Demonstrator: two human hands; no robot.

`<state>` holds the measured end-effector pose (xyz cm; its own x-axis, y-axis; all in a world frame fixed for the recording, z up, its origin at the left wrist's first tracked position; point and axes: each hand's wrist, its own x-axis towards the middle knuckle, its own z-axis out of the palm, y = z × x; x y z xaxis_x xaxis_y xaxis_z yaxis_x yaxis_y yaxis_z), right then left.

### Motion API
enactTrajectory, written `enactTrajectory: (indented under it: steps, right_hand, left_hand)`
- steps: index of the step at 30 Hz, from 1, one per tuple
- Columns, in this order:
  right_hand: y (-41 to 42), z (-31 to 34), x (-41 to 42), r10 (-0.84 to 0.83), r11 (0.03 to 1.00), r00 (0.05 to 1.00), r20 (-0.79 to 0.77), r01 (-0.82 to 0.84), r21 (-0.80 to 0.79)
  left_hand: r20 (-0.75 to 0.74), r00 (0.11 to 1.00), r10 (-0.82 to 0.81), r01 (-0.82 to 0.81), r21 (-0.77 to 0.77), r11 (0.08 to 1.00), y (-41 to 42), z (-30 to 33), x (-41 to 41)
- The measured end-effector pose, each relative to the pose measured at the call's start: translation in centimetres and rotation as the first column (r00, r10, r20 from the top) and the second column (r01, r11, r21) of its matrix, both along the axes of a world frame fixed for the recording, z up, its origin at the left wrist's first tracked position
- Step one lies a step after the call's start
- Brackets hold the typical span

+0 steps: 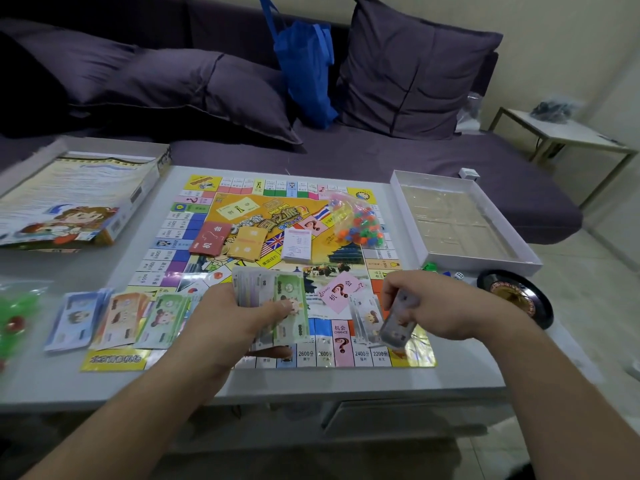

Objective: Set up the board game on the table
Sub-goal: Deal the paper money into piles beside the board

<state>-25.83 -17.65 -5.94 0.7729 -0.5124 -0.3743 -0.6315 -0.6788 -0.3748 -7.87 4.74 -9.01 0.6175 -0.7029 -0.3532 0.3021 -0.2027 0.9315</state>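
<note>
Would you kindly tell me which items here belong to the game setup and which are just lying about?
Belongs: game board, play money in left hand, banknote in right hand, sorted money piles, card decks, bag of tokens, dice.

Lying about: blue bag, cushions, side table.

So far I count one board (pixel 242 202) on the table, three sorted money piles (pixel 117 318) to my left, three card decks (pixel 254 242) in the middle, one bag of pieces (pixel 356 220), one box tray (pixel 460 220), one lid (pixel 76 199), one spinner (pixel 516 296).
</note>
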Motion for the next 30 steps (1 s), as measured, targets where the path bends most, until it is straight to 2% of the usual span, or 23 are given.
enactTrajectory:
  steps: [6,10,13,17,25,27,30]
  right_hand:
    - [1.7,-2.3,3.6,0.1,0.984,0.994,-0.043,-0.105,-0.146]
    - [2.1,-3.6,4.1,0.127,0.954,0.992,-0.016,-0.126,-0.271]
    - [2.0,-3.0,3.6,0.075,0.981,0.997,-0.022,-0.077,-0.177]
    - [2.2,-2.4,2.6,0.148,0.975,0.971,-0.185,-0.175,-0.138]
    - [2.5,-2.5,2.5,0.145,0.969,0.984,-0.103,-0.162,-0.184]
    - [3.2,-1.8,2.5,0.123,0.985,0.992,0.005,-0.122,-0.125]
    - [5.3,-1.1,3.0,-0.031,0.973,0.939,0.342,-0.05,0.225]
  left_hand:
    - [-0.003,1.0,0.018,-0.018,-0.002,1.0,0.2,0.2,0.2]
    - [-0.002,1.0,0.019,-0.019,-0.013,1.0,0.5,0.3,0.6]
    - [-0.008,1.0,0.024,-0.024,-0.015,1.0,0.5,0.4,0.8]
    - [-0.018,1.0,0.015,-0.016,-0.017,1.0,0.5,0.4,0.8]
    - [-0.032,0.999,0.009,-0.01,-0.03,0.999,0.5,0.3,0.4]
    - [-0.051,0.999,0.006,-0.008,-0.04,0.999,0.5,0.3,0.4]
    - [-0.089,0.996,-0.027,0.022,-0.057,0.998,0.4,0.3,0.2]
